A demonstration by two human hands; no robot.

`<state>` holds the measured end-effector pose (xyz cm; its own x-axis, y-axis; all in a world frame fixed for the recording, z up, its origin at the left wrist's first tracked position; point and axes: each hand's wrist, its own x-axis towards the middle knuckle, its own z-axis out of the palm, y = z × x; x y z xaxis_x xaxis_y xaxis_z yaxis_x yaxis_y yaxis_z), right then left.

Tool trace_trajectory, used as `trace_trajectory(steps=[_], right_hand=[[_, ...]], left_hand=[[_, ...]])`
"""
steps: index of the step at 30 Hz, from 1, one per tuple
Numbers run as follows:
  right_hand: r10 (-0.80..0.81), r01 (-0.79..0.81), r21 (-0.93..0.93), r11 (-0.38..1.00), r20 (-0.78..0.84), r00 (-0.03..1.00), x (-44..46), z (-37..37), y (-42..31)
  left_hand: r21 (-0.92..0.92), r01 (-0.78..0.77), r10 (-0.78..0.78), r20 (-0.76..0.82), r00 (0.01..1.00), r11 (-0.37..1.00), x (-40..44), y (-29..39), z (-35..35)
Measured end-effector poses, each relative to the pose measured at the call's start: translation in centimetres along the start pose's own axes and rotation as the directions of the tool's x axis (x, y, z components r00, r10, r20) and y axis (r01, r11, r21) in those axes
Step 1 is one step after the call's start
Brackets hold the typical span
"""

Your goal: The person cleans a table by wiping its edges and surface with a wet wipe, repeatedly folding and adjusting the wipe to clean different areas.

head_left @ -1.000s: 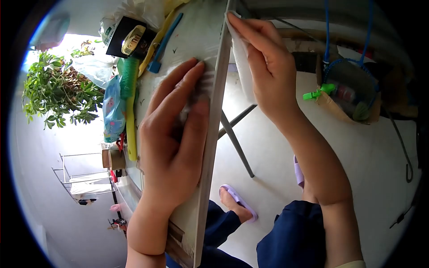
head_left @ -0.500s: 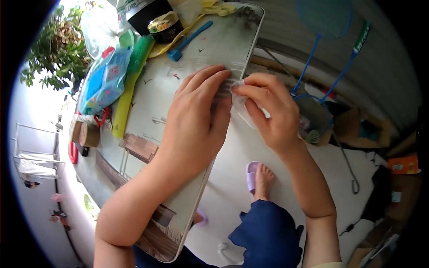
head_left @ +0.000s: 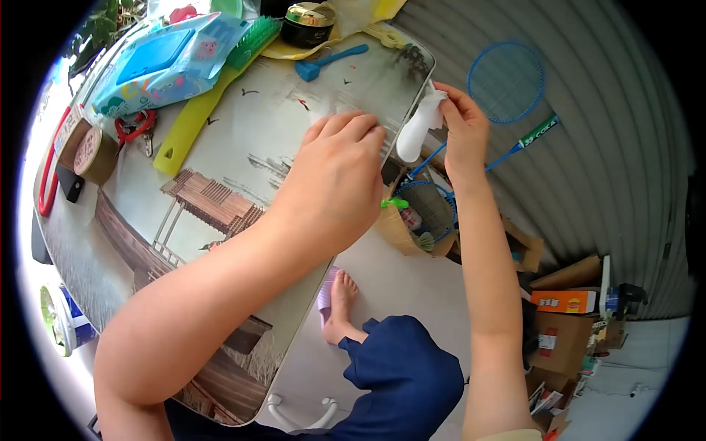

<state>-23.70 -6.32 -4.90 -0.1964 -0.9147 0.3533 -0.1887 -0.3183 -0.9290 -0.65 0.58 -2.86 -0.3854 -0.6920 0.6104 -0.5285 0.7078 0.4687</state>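
My left hand [head_left: 334,176] rests over the table [head_left: 235,140] near its right edge, fingers curled and pressed together; whatever lies under them is hidden. Beyond the table's edge, my right hand [head_left: 465,132] pinches a white tissue-like piece [head_left: 419,132], which hangs down in a rounded, bulging shape. A small blue tool [head_left: 327,63] lies on the table beyond my left hand. The tabletop shows a printed landscape.
A wipes pack [head_left: 165,62], a yellow-green brush [head_left: 198,117], red-handled scissors [head_left: 136,128], a tape roll [head_left: 95,156] and a black jar [head_left: 307,26] are on the table. Rackets [head_left: 506,81] stand by the wall. Cardboard boxes [head_left: 562,342] are at the right.
The view has turned and shows more tabletop. My right hand has moved from beside my left hand to farther up the table's edge, with the white piece now hanging from it.
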Motion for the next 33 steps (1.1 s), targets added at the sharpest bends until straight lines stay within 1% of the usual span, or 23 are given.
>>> trace_trajectory(steps=[2, 3, 5, 6, 7, 8, 9, 11, 12, 13, 14, 15, 17, 18, 20, 21, 23, 24, 26, 27, 29, 31, 33], right_hand=[[-0.014, 0.014, -0.002, 1.0, -0.055, 0.998, 0.5, 0.5, 0.3], [-0.017, 0.016, -0.011, 1.0, -0.05, 0.999, 0.8, 0.5, 0.7], [-0.186, 0.182, -0.289, 0.94, 0.013, 0.982, 1.2, 0.6, 0.9], [-0.187, 0.185, -0.295, 0.938, 0.02, 0.982, 1.0, 0.6, 0.9], [-0.236, 0.234, -0.388, 0.892, 0.043, 0.971, 0.5, 1.2, -0.1], [-0.281, 0.28, -0.474, 0.835, 0.071, 0.957, 0.2, 1.7, -0.7], [-0.282, 0.284, -0.475, 0.833, 0.077, 0.956, 0.4, 1.7, -0.8], [-0.321, 0.358, -0.493, 0.793, 0.162, 0.933, 0.7, 1.3, -1.2], [-0.322, 0.36, -0.493, 0.792, 0.164, 0.933, 0.9, 1.0, -1.2], [-0.29, 0.337, -0.503, 0.796, 0.173, 0.941, 1.3, 0.8, -1.2], [-0.257, 0.315, -0.513, 0.798, 0.183, 0.949, 1.5, 0.7, -1.2], [-0.258, 0.316, -0.515, 0.797, 0.184, 0.949, 1.6, 0.6, -1.2], [-0.305, 0.384, -0.575, 0.722, 0.235, 0.923, 1.7, 0.8, -1.7], [-0.304, 0.386, -0.576, 0.721, 0.239, 0.922, 1.6, 0.8, -1.6], [-0.256, 0.326, -0.524, 0.787, 0.204, 0.945, 1.4, 0.8, -1.4], [-0.255, 0.326, -0.524, 0.787, 0.206, 0.945, 1.3, 0.6, -1.6], [-0.264, 0.426, -0.532, 0.732, 0.355, 0.897, 0.7, 0.4, -2.5], [-0.262, 0.425, -0.531, 0.733, 0.356, 0.897, 0.2, 0.5, -3.0], [-0.291, 0.538, -0.515, 0.667, 0.485, 0.825, -0.5, 0.5, -4.1], [-0.292, 0.538, -0.514, 0.668, 0.484, 0.825, -0.3, 0.5, -4.4], [-0.34, 0.628, -0.49, 0.605, 0.554, 0.76, 0.3, 0.3, -4.6], [-0.34, 0.615, -0.521, 0.591, 0.53, 0.776, 1.2, 0.2, -3.9], [-0.336, 0.602, -0.551, 0.577, 0.512, 0.79, 1.1, 0.0, -3.7]], left_hand=[[0.01, 0.0, 0.0, -0.005, 1.0, 1.0, 0.0, -0.1, 0.2], [0.013, -0.007, 0.008, -0.018, 1.0, 1.0, -0.1, -0.3, 0.4], [0.011, -0.012, 0.012, -0.035, 0.999, 1.0, -0.1, -0.2, 0.3], [0.009, 0.007, -0.008, 0.014, 1.0, 1.0, -0.1, -0.1, 0.1], [0.008, 0.028, -0.028, 0.062, 0.998, 1.0, -0.1, -0.1, -0.1], [0.004, 0.034, -0.034, 0.057, 0.998, 0.999, -0.2, -0.1, -0.1], [0.007, 0.028, -0.028, 0.053, 0.998, 1.0, -0.2, -0.1, 0.0], [0.01, 0.021, -0.022, 0.047, 0.999, 1.0, -0.2, -0.2, 0.3], [0.024, 0.001, -0.002, 0.028, 1.0, 1.0, -0.3, -0.3, 0.5], [0.037, -0.02, 0.019, 0.01, 1.0, 0.999, -0.3, -0.3, 0.6], [0.036, -0.02, 0.02, 0.008, 1.0, 0.999, -0.3, -0.4, 0.7], [0.054, -0.021, 0.02, 0.017, 1.0, 0.998, -0.3, -0.4, 0.8], [0.07, -0.02, 0.018, 0.023, 1.0, 0.997, -0.2, -0.3, 0.8], [0.078, -0.022, 0.021, 0.019, 1.0, 0.997, -0.3, -0.3, 0.9], [0.087, -0.023, 0.022, 0.014, 1.0, 0.996, -0.3, -0.3, 0.9], [0.079, -0.021, 0.021, 0.01, 1.0, 0.997, -0.3, -0.3, 1.0], [0.069, -0.016, 0.016, 0.007, 1.0, 0.997, -0.4, -0.4, 1.0], [0.052, -0.017, 0.017, 0.004, 1.0, 0.998, -0.4, -0.4, 1.0], [0.037, -0.018, 0.018, 0.001, 1.0, 0.999, -0.3, -0.4, 1.0], [0.044, -0.019, 0.019, 0.004, 1.0, 0.999, -0.3, -0.4, 1.0], [0.054, -0.024, 0.024, 0.012, 1.0, 0.998, -0.3, -0.5, 1.0], [0.059, -0.031, 0.033, -0.029, 0.999, 0.998, -0.2, -0.5, 1.2], [0.043, -0.022, 0.022, 0.0, 1.0, 0.999, -0.3, -0.4, 1.0]])
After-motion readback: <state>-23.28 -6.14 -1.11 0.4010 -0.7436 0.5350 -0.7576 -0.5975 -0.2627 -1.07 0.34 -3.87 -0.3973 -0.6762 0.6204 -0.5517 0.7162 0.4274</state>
